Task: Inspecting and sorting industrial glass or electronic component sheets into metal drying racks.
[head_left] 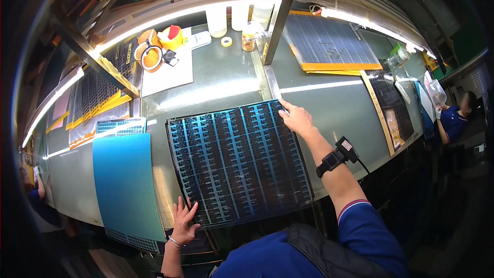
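A dark, glossy film sheet (242, 162) with rows of a blue repeating pattern lies flat on the worktable in front of me. My right hand (297, 118) is at its far right corner, thumb and index finger closed on the edge. At the near left corner, my left hand (185, 221) has its fingers spread, with the fingertips touching the sheet's edge. Just left of the film rests a plain blue panel (123, 185), with a patterned blue sheet (121, 127) showing behind it.
Tape rolls (152, 57) and a magnifier (171, 57) sit on white paper (177, 77) at the back left. A jar (249, 37) and white bottles (216, 20) stand behind. Patterned sheets (329, 41) lie back right, beyond a metal post (282, 15). Another person (455, 121) is far right.
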A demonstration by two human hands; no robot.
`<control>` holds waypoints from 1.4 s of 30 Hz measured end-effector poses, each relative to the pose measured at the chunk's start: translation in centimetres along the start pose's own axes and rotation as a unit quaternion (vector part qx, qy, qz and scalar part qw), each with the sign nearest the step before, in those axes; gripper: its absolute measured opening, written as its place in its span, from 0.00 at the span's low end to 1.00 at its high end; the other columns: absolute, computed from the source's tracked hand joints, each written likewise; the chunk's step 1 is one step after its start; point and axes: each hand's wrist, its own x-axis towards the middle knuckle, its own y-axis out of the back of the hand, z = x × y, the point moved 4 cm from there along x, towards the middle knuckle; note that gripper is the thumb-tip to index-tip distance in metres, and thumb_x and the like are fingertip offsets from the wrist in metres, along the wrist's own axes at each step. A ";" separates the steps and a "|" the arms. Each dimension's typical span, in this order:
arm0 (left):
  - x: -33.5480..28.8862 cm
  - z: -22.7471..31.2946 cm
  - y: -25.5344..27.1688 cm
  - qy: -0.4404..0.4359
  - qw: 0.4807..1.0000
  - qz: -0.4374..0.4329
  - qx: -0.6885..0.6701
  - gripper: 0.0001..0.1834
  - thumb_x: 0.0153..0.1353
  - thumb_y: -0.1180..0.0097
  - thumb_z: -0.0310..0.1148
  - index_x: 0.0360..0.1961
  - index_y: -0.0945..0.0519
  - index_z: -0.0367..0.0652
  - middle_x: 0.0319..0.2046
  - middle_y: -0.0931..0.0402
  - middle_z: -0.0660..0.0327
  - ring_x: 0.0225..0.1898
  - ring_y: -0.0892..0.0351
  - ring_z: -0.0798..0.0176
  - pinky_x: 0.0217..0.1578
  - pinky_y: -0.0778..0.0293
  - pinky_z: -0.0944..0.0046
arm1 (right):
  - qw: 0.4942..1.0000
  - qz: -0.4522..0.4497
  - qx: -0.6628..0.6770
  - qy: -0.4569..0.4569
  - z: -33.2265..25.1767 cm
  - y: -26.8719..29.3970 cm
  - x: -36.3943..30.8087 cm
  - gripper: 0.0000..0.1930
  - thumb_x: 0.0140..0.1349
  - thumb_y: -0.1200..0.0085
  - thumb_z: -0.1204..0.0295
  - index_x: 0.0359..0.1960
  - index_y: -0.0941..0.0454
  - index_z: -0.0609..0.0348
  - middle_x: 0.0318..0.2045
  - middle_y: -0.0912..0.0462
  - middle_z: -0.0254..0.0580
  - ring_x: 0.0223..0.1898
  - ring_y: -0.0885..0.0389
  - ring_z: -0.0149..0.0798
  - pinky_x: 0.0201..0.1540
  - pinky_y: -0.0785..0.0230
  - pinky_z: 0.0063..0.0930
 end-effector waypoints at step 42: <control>20.2 -0.6 5.6 0.046 0.882 0.384 0.269 0.20 0.60 0.57 0.38 0.49 0.29 0.38 0.55 0.36 0.54 0.57 0.40 0.54 0.58 0.46 0.59 | 0.991 -0.015 0.031 0.128 10.6 -2.8 -20.1 0.56 0.31 0.36 0.42 0.64 0.52 0.43 0.65 0.68 0.50 0.67 0.71 0.49 0.64 0.80 0.48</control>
